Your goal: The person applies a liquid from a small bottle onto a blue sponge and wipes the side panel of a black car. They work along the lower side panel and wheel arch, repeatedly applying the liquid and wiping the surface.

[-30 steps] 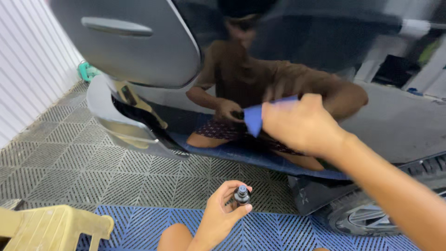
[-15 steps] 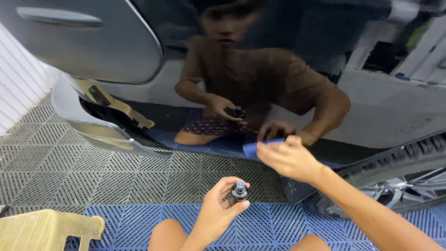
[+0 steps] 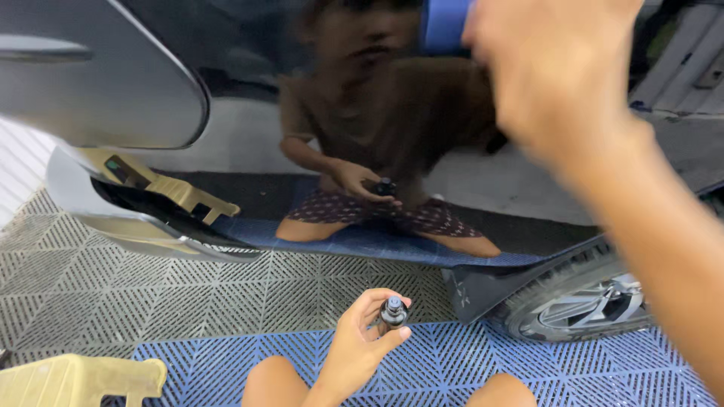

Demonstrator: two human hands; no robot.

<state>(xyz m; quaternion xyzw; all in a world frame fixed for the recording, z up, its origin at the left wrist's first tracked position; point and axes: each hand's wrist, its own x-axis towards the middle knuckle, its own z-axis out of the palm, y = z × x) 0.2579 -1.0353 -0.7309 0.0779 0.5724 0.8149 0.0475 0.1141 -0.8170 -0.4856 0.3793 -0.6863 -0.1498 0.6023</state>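
My left hand (image 3: 360,347) is low in front of my knees, closed around a small dark bottle (image 3: 392,313) with a cap on top, held upright. My right hand (image 3: 554,64) is raised to the top of the view, blurred, pressing a blue applicator pad (image 3: 445,22) against the glossy dark car door panel (image 3: 264,83). The panel mirrors me crouching with the bottle in hand.
A yellow plastic stool (image 3: 75,380) stands at the lower left. Grey grid floor tiles (image 3: 151,294) meet blue grid tiles (image 3: 452,369) under my knees. A car wheel (image 3: 588,305) shows at the lower right, under the sill.
My right hand rose with the blue pad from low on the panel to high on it. The view moved closer to the car. The left hand kept the bottle still.
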